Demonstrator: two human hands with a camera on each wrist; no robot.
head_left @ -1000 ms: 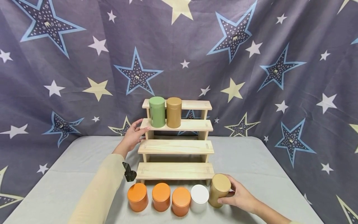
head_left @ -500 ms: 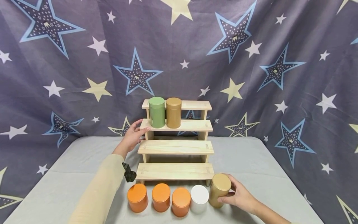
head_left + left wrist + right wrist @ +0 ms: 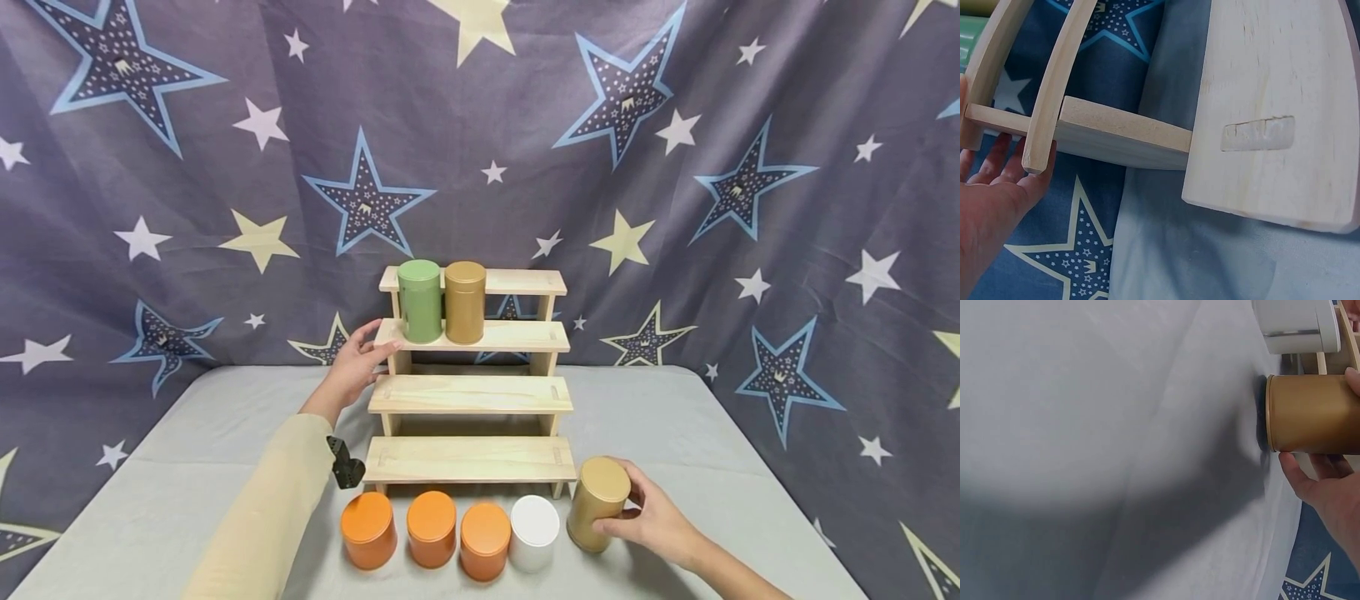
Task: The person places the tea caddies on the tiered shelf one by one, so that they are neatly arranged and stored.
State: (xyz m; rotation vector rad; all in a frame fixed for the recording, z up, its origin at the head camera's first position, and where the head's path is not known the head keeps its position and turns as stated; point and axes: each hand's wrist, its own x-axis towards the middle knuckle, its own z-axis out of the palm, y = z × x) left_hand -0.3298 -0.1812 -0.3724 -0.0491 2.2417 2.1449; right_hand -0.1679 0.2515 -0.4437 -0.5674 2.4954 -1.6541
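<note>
Star-printed cloth (image 3: 480,108) hangs behind a pale grey table (image 3: 675,442), with a four-step wooden rack (image 3: 471,393) at centre.

At lower right of the frame, the right hand (image 3: 656,518) has its grip clamped round a gold canister (image 3: 597,504), near the right end of the rack's lowest step; whether its base touches the table cannot be told. Left of centre, the left hand (image 3: 351,370) has its grip closed on the left end of the second step from the top. On that step a green canister (image 3: 421,307) and a bronze canister (image 3: 465,307) stand upright, side by side. Along bottom centre, three orange canisters (image 3: 432,533) form a row, a white canister (image 3: 535,537) just beside the rightmost.
</note>
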